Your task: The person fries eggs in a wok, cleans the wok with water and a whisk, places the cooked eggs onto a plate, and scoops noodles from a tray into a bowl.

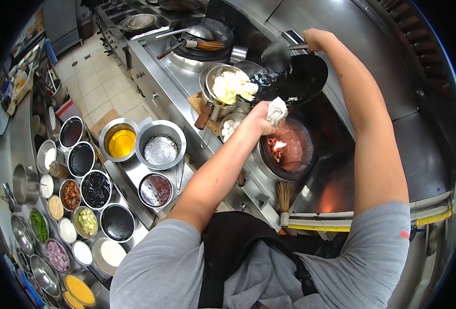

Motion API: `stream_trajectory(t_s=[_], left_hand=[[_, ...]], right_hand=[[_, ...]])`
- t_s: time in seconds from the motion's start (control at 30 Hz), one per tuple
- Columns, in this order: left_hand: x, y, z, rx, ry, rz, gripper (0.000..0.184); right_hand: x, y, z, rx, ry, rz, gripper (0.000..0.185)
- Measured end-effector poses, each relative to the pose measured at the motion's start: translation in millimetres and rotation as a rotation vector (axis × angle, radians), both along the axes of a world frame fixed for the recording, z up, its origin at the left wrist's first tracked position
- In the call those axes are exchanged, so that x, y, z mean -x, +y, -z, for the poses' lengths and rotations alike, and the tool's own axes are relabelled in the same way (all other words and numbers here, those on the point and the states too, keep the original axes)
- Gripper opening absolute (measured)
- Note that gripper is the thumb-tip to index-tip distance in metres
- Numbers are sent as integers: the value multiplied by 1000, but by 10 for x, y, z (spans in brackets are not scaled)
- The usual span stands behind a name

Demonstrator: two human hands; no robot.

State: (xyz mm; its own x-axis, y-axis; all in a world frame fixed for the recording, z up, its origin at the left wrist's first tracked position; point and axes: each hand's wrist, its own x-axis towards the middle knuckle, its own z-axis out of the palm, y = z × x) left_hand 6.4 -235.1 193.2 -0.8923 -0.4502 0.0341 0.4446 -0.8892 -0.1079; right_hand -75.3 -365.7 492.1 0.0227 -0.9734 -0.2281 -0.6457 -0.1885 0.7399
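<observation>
My left hand [264, 117] is closed round a pale folded cloth [277, 112] at the near edge of a black wok [308, 80]. The wok is lifted and tilted above a lit burner [288, 149] with a visible flame. My right hand [318, 40] grips the handle of a ladle [278, 55], whose bowl hangs over the wok's left side. Dark liquid shows at that side. Just left of the wok, a strainer [209, 82] holds pale yellow food pieces [233, 86]. The wok's handle is hidden by the cloth and hand.
Another wok [207, 31] holds a skimmer and a bamboo brush [210, 45] at the back. A metal pot [160, 145] and a pot of yellow liquid [120, 142] stand left of my left arm. Several ingredient bowls fill the far left. A whisk brush [284, 198] stands near the burner.
</observation>
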Motion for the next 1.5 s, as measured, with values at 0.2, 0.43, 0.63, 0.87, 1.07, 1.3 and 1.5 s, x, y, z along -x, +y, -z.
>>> stream_trajectory(t_s=[0.2,0.43,0.63,0.87,1.07,1.3,1.5], left_hand=[[181,71,-34,67,5,33,32],[188,242,-241,89,-124,23,28],[-11,187,-262,99,-295,-124,25],[-12,27,106,-32,-74,-135,29],[-146,-21,154,20,-54,-64,34],[-20,-13,146,-55,9,-31,36],[-236,31,-10,-52,53,27,32]], right_hand=[[332,125,-55,33,-49,-10,28],[559,391,-289,63,-197,84,22],[312,253,-485,49,-67,-67,27],[4,-24,-393,69,-134,-187,25],[-143,-47,-368,68,59,-104,18],[14,94,-470,124,-143,-130,21],[-352,145,-483,116,66,42,37]])
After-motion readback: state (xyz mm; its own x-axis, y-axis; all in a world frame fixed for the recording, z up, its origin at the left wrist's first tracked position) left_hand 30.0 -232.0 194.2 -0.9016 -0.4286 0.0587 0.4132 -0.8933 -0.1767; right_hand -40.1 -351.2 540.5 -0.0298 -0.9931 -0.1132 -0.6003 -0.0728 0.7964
